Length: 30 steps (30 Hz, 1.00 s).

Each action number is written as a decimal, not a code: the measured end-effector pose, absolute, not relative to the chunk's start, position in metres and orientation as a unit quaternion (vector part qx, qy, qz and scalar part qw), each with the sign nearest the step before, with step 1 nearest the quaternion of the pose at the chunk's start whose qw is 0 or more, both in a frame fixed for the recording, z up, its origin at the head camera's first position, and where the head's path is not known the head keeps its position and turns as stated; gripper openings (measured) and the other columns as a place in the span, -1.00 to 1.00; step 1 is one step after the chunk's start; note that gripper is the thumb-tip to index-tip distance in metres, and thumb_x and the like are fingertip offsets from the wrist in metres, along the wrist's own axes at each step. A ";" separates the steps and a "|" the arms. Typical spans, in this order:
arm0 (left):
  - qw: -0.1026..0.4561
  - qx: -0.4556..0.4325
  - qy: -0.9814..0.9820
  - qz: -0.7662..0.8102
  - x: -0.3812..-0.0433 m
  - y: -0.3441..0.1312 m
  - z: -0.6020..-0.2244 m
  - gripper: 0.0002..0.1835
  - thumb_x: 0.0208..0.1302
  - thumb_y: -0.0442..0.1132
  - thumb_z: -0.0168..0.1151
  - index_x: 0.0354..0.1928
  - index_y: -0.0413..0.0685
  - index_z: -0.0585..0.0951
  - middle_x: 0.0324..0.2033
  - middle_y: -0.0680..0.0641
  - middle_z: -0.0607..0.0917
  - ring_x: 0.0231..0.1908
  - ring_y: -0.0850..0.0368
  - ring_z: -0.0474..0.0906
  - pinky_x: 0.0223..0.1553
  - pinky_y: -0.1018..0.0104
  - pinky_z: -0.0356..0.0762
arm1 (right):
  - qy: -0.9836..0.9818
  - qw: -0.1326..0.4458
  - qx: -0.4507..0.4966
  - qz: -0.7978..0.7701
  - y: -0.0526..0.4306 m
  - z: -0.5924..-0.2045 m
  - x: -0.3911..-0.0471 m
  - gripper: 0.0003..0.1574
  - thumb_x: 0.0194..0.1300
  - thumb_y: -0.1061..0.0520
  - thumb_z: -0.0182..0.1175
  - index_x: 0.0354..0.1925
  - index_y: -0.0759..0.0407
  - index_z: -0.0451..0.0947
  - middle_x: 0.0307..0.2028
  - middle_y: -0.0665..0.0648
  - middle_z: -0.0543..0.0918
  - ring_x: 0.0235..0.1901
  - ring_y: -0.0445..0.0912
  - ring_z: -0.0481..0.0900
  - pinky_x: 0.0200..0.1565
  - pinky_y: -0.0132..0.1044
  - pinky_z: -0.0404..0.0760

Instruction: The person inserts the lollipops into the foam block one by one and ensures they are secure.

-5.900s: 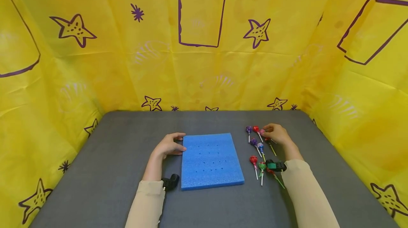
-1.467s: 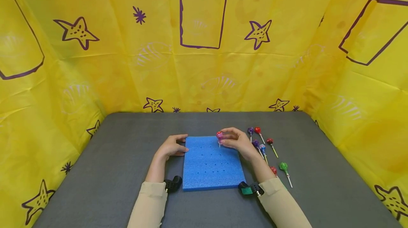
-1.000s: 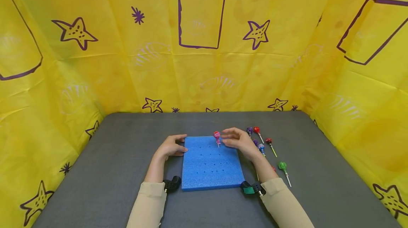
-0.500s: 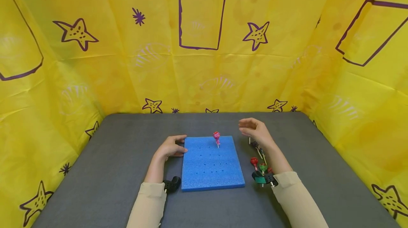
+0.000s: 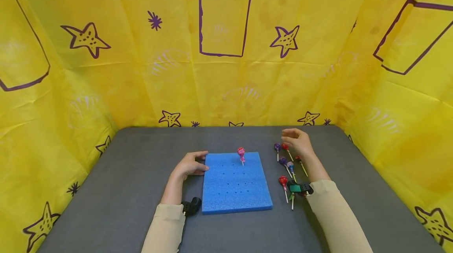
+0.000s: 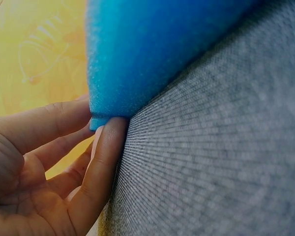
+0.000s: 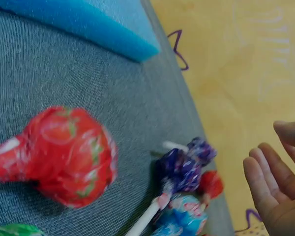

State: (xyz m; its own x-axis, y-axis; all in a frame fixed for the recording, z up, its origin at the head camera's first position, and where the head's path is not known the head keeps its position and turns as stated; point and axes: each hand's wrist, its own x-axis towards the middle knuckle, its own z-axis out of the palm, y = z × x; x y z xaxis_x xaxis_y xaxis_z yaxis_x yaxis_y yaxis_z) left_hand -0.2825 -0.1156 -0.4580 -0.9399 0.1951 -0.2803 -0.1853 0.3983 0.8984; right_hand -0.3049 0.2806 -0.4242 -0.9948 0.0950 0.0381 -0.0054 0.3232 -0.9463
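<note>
A blue foam board (image 5: 230,202) with several small holes lies mid-table. One pink lollipop (image 5: 241,151) stands in it near the far edge, its stick down in the foam. With thumb and fingers my left hand (image 5: 189,165) grips the board's far left corner; the left wrist view shows the blue foam (image 6: 118,73) between them. My right hand (image 5: 301,143) hovers holding nothing, fingers apart and slightly bent, just by a red lollipop (image 5: 285,146). In the right wrist view this hand (image 7: 280,182) is clear of the purple lollipop (image 7: 179,169) and blue lollipop (image 7: 182,216).
Loose lollipops lie right of the board, including a purple one (image 5: 277,146), a dark red one (image 5: 298,159) and a red one (image 5: 283,180). A green lollipop (image 7: 14,230) is partly hidden under the right wrist. Yellow printed cloth (image 5: 226,87) encloses the grey table (image 5: 152,146).
My right hand took the pink lollipop from the group, set it upright in the foam, let go and moved back right over the loose lollipops. My left hand has stayed at the board.
</note>
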 end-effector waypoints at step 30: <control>0.168 0.005 0.813 0.558 -0.282 -0.116 -0.461 -0.28 0.13 -0.49 0.36 0.38 -0.10 0.42 0.18 -0.28 0.46 -0.24 0.14 0.62 -0.17 0.23 0.77 | -0.920 0.015 -0.049 0.389 0.300 -0.455 -0.313 -0.53 0.35 0.13 0.22 0.17 0.30 0.56 0.11 0.41 0.63 -0.02 0.18 0.59 -0.25 -0.36 0.52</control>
State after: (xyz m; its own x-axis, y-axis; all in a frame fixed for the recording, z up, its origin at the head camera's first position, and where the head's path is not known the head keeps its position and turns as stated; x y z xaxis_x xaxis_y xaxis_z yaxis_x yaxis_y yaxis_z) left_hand -0.2825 -0.1163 -0.4606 -0.9437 0.1947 -0.2673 -0.1795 0.3773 0.9085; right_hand -0.3135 0.2995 -0.4554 -0.9947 0.1022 -0.0110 0.0792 0.6932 -0.7164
